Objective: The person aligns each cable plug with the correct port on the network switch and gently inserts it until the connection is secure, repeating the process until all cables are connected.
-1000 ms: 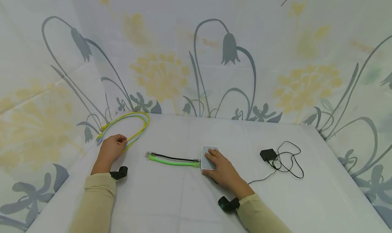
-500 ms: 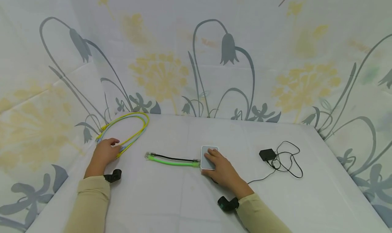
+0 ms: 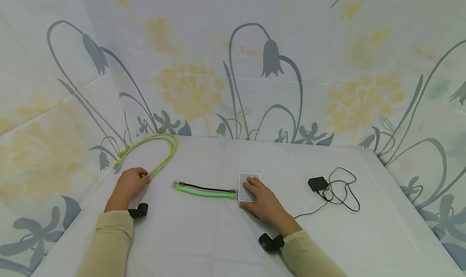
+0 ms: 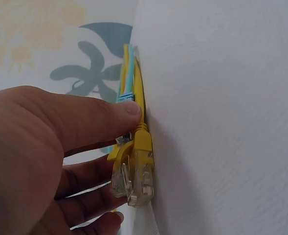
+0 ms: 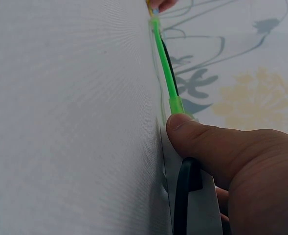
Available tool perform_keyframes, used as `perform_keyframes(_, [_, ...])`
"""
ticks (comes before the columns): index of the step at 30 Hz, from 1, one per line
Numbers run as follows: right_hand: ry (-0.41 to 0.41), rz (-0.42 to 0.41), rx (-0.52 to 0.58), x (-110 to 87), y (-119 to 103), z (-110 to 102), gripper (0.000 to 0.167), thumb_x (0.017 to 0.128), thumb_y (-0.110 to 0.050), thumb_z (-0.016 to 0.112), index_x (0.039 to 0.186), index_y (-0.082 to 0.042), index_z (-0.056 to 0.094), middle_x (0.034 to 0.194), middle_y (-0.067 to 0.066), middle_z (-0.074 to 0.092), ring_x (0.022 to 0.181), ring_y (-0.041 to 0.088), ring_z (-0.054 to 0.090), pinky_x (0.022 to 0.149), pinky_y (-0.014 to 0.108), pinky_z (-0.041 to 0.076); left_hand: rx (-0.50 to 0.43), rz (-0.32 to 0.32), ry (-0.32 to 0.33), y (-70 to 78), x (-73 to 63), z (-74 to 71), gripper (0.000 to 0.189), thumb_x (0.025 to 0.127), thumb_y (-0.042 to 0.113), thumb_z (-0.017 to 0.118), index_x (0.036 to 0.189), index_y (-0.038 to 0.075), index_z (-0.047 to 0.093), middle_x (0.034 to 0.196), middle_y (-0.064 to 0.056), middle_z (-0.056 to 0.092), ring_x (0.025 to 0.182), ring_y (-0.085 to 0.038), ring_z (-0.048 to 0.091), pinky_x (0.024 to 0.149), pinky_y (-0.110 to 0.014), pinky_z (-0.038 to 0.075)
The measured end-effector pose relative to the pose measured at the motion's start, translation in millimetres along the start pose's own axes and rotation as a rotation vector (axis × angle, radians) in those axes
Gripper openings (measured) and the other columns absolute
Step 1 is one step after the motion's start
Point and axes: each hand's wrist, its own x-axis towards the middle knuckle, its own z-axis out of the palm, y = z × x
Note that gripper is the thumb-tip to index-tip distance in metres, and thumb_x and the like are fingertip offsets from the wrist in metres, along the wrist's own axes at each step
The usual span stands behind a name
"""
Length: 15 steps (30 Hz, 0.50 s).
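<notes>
My left hand [image 3: 128,185] pinches the near ends of the yellow network cable [image 4: 139,90] and light blue network cable [image 4: 130,76]. Clear and yellow plugs [image 4: 143,147] stick out below the thumb in the left wrist view. My right hand [image 3: 267,204] holds a small white box [image 3: 245,190] with a grey top, fingers over it and thumb at its near side. From the box's left side run a short green cable [image 3: 205,194] and a short black cable [image 3: 205,187]. A black lead [image 5: 182,196] enters its near side.
A black power adapter [image 3: 318,184] lies at the right with its thin cord [image 3: 347,196] in loose loops. The far plug ends [image 3: 117,168] of the looped network cables lie near the table's left edge. A flowered cloth [image 3: 233,66] rises behind the white table.
My left hand has shifted left and nearer, moved off the plug ends with parted fingers, then come slightly back right and pinched them. The right hand and box stay put.
</notes>
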Motion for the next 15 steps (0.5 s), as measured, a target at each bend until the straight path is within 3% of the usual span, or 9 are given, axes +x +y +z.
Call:
perform_keyframes(7, [-0.001, 0.006, -0.004, -0.7, -2, -1, 0.067, 0.084, -0.038, 0.074, 0.142, -0.013, 0.051, 0.154, 0.006, 0.039, 0.147, 0.030, 0.026, 0.112, 0.053, 0.033, 0.061, 0.001, -0.001, 4.8, 3.7, 7.1, 0.030, 0.086, 0.017, 0.061, 0.102, -0.007, 0.065, 0.094, -0.021, 0.067, 0.080, -0.032, 0.060, 0.072, -0.046, 0.049])
perform_keyframes(15, [-0.008, 0.001, -0.019, 0.6, 2, 1, 0.069, 0.084, -0.039, 0.074, 0.143, -0.013, 0.049, 0.155, 0.006, 0.038, 0.147, 0.031, 0.026, 0.112, 0.054, 0.033, 0.134, 0.030, -0.025, 15.4, 5.1, 9.0, 0.016, 0.079, 0.011, 0.059, 0.086, -0.004, 0.059, 0.079, -0.014, 0.060, 0.067, -0.026, 0.051, 0.062, -0.040, 0.044])
